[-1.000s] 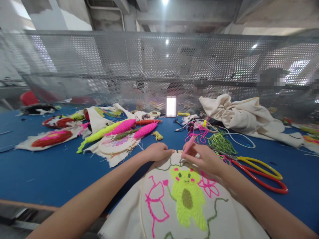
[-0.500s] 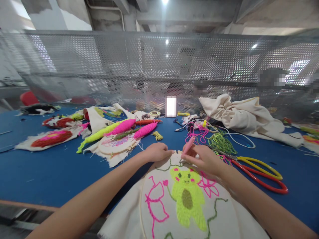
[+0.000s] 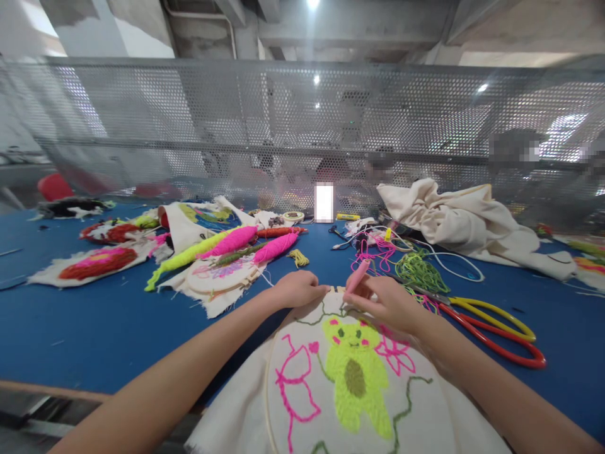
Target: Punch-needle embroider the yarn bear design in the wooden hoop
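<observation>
Fingers of the right hand (image 3: 387,302) are pinching a pink punch needle (image 3: 358,276) at mid-frame, while the curled left hand (image 3: 297,289) is steadying the round wooden hoop of cream cloth (image 3: 302,353).

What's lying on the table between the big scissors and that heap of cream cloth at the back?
In the head view, a tangle of green yarn and a white cord lie between the scissors and the cream cloth.

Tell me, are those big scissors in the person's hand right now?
No, the scissors lie on the blue table beside the right hand, which holds a pink tool instead.
</observation>
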Motion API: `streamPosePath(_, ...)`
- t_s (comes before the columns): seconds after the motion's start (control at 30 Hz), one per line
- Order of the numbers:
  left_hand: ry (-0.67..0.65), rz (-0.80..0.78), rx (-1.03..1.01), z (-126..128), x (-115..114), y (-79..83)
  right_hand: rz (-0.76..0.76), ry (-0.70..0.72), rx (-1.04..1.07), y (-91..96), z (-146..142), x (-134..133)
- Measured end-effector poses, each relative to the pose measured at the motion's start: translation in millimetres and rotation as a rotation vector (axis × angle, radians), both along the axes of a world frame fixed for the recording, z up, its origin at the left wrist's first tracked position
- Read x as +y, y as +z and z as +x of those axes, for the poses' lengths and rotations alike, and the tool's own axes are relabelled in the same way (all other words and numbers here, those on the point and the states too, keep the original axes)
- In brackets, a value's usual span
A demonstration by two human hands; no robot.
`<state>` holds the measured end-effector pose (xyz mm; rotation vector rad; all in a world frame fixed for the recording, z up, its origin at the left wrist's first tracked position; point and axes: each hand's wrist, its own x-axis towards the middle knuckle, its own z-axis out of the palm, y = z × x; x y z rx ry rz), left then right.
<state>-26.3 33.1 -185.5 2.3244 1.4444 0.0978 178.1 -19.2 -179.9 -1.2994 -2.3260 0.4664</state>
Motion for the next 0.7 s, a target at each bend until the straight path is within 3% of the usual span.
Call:
streamPosePath(0.2,0.066,0.002,0.006,2.0,-3.7,0.3,-0.002,-0.002,-0.003,0.7,-0.9,-0.6)
streamPosePath(0.43,0.108,0.003,-0.041,5.8,-7.2,1.8,0.018,0.012,0.146,-0.8,-1.6,-2.7)
streamPosePath(0.7,0.078,-0.121,-0.252,7.4,-7.7,2.6,0.038,-0.025,0.198,3.3,-2.5,-5.7)
